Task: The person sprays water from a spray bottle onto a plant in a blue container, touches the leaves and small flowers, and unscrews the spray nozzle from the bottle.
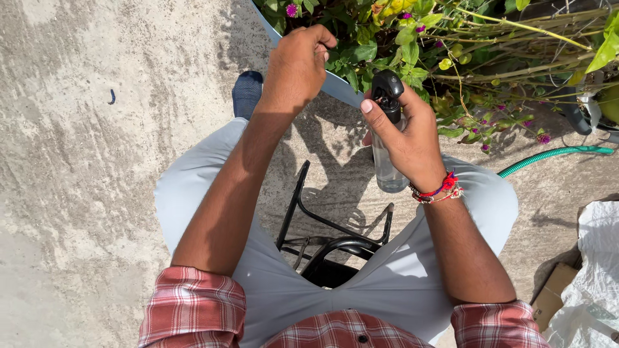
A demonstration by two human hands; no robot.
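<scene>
A seated person holds a spray bottle beside a planter of flowering plants.

The right hand is wrapped around the clear spray bottle, gripping its neck just under the black trigger head, with the thumb lying along the side; the bottle hangs upright between the knees, above the concrete floor. The left hand is curled into a loose fist at the pale blue rim of the planter, fingers tucked among the green leaves (whether it pinches a stem cannot be told). A red thread bracelet circles the right wrist. A green hose lies near the plants, and a black metal stool frame shows under the person.
</scene>
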